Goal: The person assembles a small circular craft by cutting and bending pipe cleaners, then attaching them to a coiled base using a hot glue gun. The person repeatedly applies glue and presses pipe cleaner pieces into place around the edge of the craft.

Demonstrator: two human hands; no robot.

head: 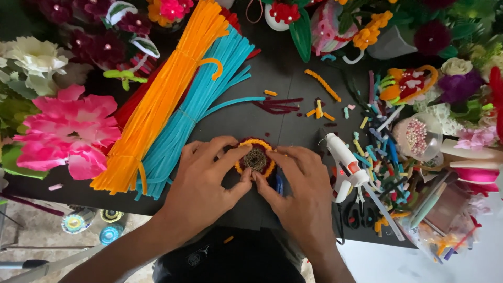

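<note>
On the black table (283,84), beside the orange pipe-cleaner bundle (157,99), my left hand (201,181) and right hand (304,188) pinch the round pipe-cleaner coil (255,158), fingers closed on its rim. I'd press evenly, keeping it flat (glue gun (343,160) lies just right).

1. There is a single view, from a camera worn on the person's head, so no second view shares the scene.
2. It looks steeply down onto the black table (283,78), facing away from the person's body toward the table's far edge.
3. It sits close: both forearms enter from the bottom of the frame, and the table's near edge crosses the lower part of the picture.
4. The table's far edge and left and right corners lie outside the frame.
</note>
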